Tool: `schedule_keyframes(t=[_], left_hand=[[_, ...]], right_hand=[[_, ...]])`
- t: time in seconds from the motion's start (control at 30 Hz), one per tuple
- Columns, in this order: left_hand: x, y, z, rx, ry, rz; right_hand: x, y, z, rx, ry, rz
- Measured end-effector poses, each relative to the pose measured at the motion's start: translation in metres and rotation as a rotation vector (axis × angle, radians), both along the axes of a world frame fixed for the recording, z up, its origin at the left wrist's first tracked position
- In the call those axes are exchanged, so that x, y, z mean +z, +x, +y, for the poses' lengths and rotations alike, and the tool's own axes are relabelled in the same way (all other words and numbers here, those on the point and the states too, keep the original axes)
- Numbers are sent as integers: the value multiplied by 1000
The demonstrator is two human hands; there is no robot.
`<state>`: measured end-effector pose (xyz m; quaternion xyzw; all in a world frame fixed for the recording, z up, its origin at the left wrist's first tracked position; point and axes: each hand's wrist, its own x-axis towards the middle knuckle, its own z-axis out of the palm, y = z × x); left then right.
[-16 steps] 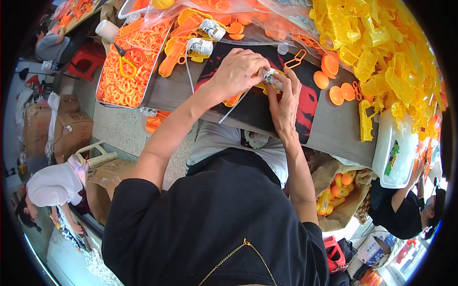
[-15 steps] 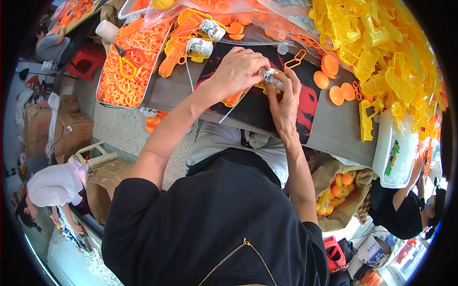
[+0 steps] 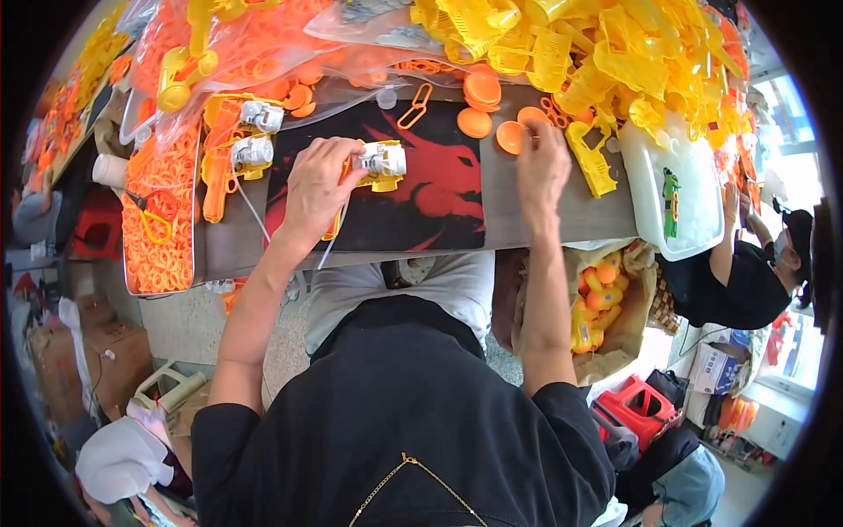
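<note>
My left hand (image 3: 320,183) is closed round the orange part of a partly assembled toy gun (image 3: 384,160). Its white mechanism and yellow shell stick out to the right of my fingers, above a black and red mat (image 3: 430,215). To the right, my right hand (image 3: 543,171) is at the orange discs (image 3: 509,137), its fingers curled down. What those fingertips hold, if anything, is hidden. Beside that hand lies a yellow shell piece (image 3: 591,158). An orange elongated loop (image 3: 415,105) rests at the mat's far edge.
Two similar toy guns (image 3: 252,154) lie left of the mat. A tray of small orange rings (image 3: 158,228) stands at far left. Yellow shells (image 3: 615,53) are heaped at the back right, near a white bin (image 3: 650,198). A co-worker (image 3: 729,263) is at the right.
My view has swung to the right. My right hand has left the toy gun and reached right to the orange discs, while my left hand keeps hold of the gun.
</note>
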<state>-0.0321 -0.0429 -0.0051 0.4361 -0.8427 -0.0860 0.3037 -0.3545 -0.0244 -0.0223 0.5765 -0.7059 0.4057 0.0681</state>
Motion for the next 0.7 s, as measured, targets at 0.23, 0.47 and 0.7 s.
schedule_keyframes(t=[0.23, 0.47, 0.7], left_hand=[[-3, -4, -3, 13, 16, 39], [-18, -5, 40, 263, -133, 42], [-14, 0, 44, 328, -137, -61]], right_hand=[[-27, -71, -27, -129, 223, 707], [-14, -81, -14, -192, 243, 672], [23, 12, 39, 227, 50, 114]])
